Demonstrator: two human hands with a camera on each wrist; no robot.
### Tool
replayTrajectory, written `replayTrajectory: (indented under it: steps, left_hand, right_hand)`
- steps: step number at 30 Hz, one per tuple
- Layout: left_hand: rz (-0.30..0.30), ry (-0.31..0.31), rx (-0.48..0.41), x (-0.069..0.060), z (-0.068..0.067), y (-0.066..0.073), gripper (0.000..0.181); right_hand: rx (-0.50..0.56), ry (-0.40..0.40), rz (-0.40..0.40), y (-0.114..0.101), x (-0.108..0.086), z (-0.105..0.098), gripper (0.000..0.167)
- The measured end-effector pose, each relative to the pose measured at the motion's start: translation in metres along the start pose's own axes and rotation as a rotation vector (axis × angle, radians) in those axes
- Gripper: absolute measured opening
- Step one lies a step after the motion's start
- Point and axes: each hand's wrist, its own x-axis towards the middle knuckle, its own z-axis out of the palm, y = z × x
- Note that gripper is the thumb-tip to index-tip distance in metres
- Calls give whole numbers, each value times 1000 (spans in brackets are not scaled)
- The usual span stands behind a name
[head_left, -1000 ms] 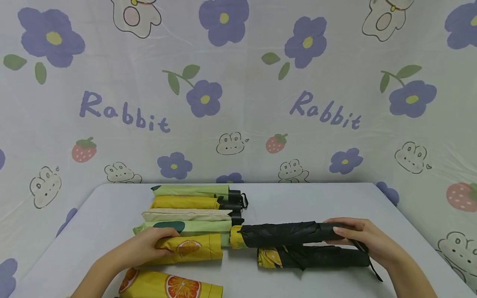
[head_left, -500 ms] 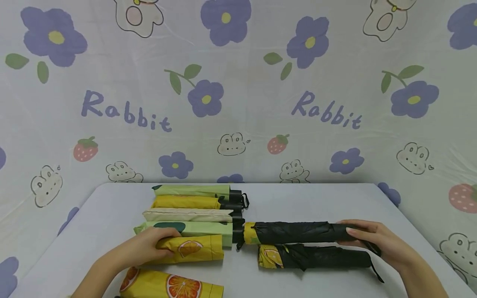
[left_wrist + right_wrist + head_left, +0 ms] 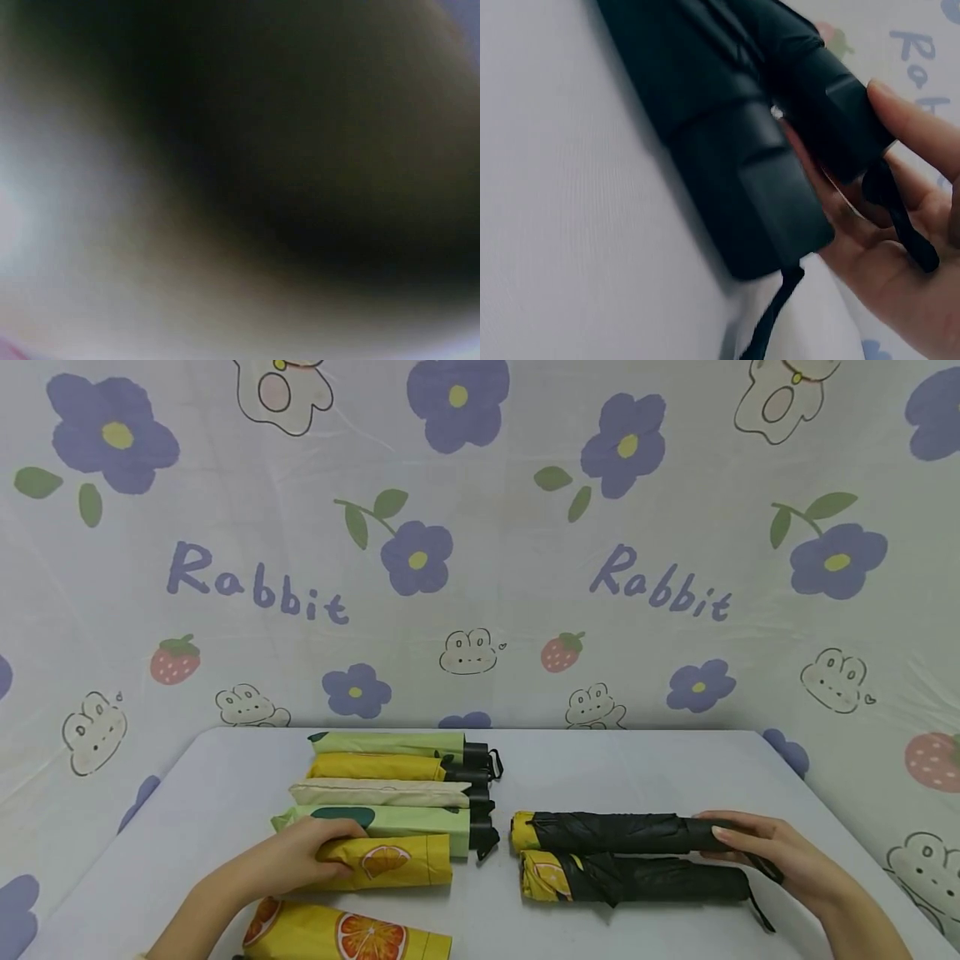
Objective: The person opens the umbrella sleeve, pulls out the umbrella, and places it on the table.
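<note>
In the head view my left hand [image 3: 307,860] grips the left part of a yellow umbrella sleeve [image 3: 408,862] printed with an orange slice. On the right, my right hand [image 3: 783,856] holds a folded black umbrella [image 3: 622,833] with a yellow end by its handle, thumb on the near side. Just in front of it lies a second folded black umbrella [image 3: 660,878], its strap trailing right. The right wrist view shows the held handle [image 3: 840,112] between thumb and fingers, beside the other umbrella's handle [image 3: 757,195]. Dark blur fills the left wrist view.
Behind my left hand, several folded umbrellas lie in a row: light green [image 3: 390,743], yellow [image 3: 375,767], cream [image 3: 378,792] and green [image 3: 427,827], black handles pointing right. Another yellow sleeve [image 3: 345,933] lies at the front edge of the white table [image 3: 600,768].
My right hand has moved right with the black umbrella, away from the yellow sleeve and green umbrella, and it now lies alongside the second black umbrella. My left hand stays on the sleeve.
</note>
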Motion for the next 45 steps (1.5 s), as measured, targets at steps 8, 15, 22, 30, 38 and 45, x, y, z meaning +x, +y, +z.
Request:
replayTrajectory:
  steps: [8, 15, 22, 30, 38, 45]
  left_hand:
    - [9, 6, 15, 1, 1, -1, 26]
    - [5, 4, 13, 1, 1, -2, 26]
    - [11, 6, 27, 1, 2, -3, 26]
    - [8, -2, 17, 2, 1, -2, 26]
    - [14, -6, -4, 2, 2, -1, 24]
    - [18, -6, -3, 2, 1, 0, 24]
  right_hand:
    - [-64, -1, 14, 5, 1, -6, 42]
    - [-73, -26, 42, 12, 6, -9, 44]
    - [-220, 46, 80, 13, 6, -6, 47]
    - [-223, 44, 76, 15, 5, -5, 48]
    - [-193, 16, 27, 22, 4, -12, 51]
    - [-154, 67, 8, 23, 2, -10, 48]
